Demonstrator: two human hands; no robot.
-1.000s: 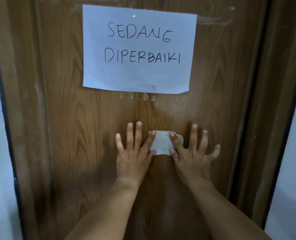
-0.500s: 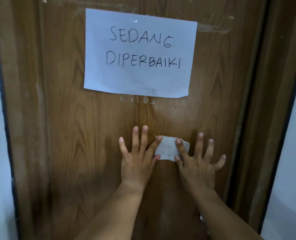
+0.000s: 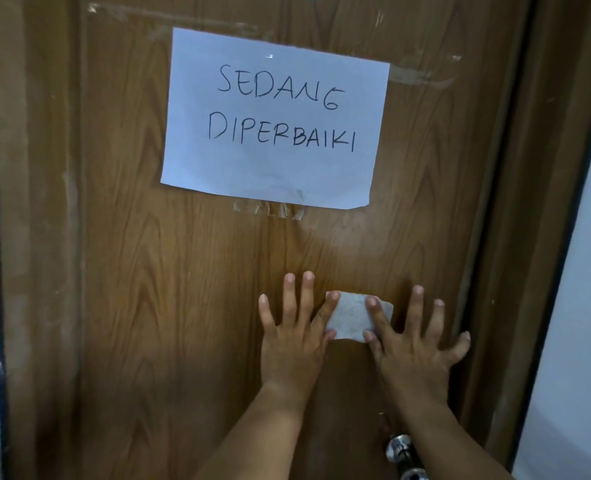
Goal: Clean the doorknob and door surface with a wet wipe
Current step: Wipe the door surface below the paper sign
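I see a brown wood-grain door (image 3: 183,271) filling the head camera's view, and both of my bare hands lie flat against it in its lower half, nearer the door's right edge than its left.

My left hand (image 3: 292,344) is spread wide open, palm on the wood, four fingers pointing up and fanned apart. Its index fingertip and thumb tip press on the left edge of a small white rectangular wet wipe (image 3: 351,317).

My right hand (image 3: 411,355) is also fully splayed, palm to the door. Its index fingertip and thumb tip rest on the right part of the wipe; its little finger reaches out close to the door's right edge. Neither hand grips the wipe; both only pin it flat to the wood between them.

Above the hands, a white paper sheet with handwritten black words "SEDANG DIPERBAIKI" (image 3: 273,119) is stuck to the door's upper middle, with strips of old clear tape residue (image 3: 270,211) just under its bottom edge.

A shiny round metal doorknob (image 3: 398,446) shows near the door's lower right corner, partly hidden under my right forearm, well apart from the wipe. The brown wooden door frame (image 3: 529,237) runs along the right side.
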